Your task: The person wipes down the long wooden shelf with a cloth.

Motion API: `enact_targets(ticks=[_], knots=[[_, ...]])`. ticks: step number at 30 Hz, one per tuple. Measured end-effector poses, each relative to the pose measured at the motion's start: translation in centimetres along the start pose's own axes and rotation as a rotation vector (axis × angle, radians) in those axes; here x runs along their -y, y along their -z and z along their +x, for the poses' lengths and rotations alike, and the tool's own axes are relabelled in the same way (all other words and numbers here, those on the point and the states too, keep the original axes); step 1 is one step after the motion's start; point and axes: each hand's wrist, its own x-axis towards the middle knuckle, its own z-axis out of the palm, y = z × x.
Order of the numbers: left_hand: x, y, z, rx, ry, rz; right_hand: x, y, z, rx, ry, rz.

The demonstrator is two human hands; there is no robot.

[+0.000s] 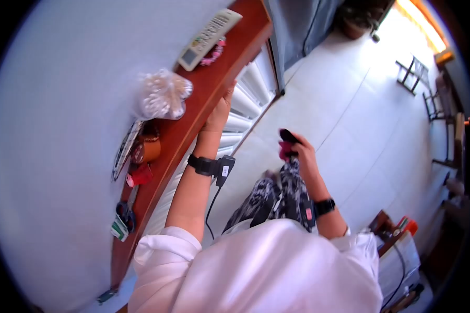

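Note:
My left hand (219, 112) is at the front edge of a reddish-brown wooden shelf (193, 125), close to the white radiator (244, 101) below it. Its fingers are mostly hidden against the shelf, so their grip cannot be made out. Out over the floor, my right hand (304, 151) is closed around a small item, black with a dark pink part (286, 146), whose kind is unclear. On the shelf lie a remote control (211, 39), a pink beaded band (214, 53), a clear bag of cotton swabs (164, 95) and dark-handled scissors (125, 211).
A brown roll (150, 149) and a red item (141, 175) also stand along the shelf by the wall. A grey curtain (297, 31) hangs beyond its far end. Dark-framed chairs (415, 73) line the right side of the pale tiled floor (350, 99).

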Motion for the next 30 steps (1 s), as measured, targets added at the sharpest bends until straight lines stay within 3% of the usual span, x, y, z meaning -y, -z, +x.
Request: enact_targets(ticks=[2, 3, 10, 12, 13, 14, 17, 21, 23, 24, 25, 27, 30], knots=[[-1.2, -2.9, 0.7, -0.103, -0.046, -0.04, 1.9, 2.2, -1.7, -0.134, -0.018, 0.11], [1.1, 2.1, -0.2, -0.104, -0.025, -0.051, 2.8, -1.3, -8.0, -0.22, -0.071, 0.08], [0.0, 3.6, -0.3, -0.104, -0.037, 0.24, 1.1, 4.3, -11.9, -0.235, -0.131, -0.024], [-1.9, 4.6, -0.9, 0.342, 0.016, 0.368, 1.8, 4.2, -11.3, -0.189, -0.108, -0.061], [-3.9, 4.7, -2.0, 0.185, 0.018, 0.145, 2.9, 3.9, -11.5, -0.23, -0.11, -0.064], [-5.6, 5.1, -3.6, 0.177, -0.029, 0.1, 3.8, 3.4, -11.4, -0.212, -0.1, -0.079], [-12.5, 5.7, -9.6, 0.284, -0.063, -0.445, 5.7, 3.9, -10.4, -0.132, -0.074, -0.122], [-18.4, 9.6, -14.6, 0.535, 0.054, -0.714, 6.5, 5.3, -9.1, -0.021, -0.044, -0.325], [-19.4, 10.0, -15.7, 0.526, 0.249, -0.763, 6.6, 5.3, -7.4, 0.14, 0.313, -0.616], [-19.0, 10.6, -16.0, 0.512, 0.297, -0.736, 5.2, 6.2, -6.2, 0.113, 0.325, -0.82], [-18.8, 11.3, -16.0, 0.5, 0.421, -0.758, 6.9, 3.9, -6.9, 0.161, 0.315, -0.837], [-18.0, 13.0, -16.5, 0.405, 0.556, -0.75, 10.0, -0.2, -8.9, 0.314, -0.037, -0.847], [-15.9, 15.1, -19.8, 0.453, 0.604, -0.84, 7.3, -2.6, -9.0, 0.523, -0.031, -0.882]])
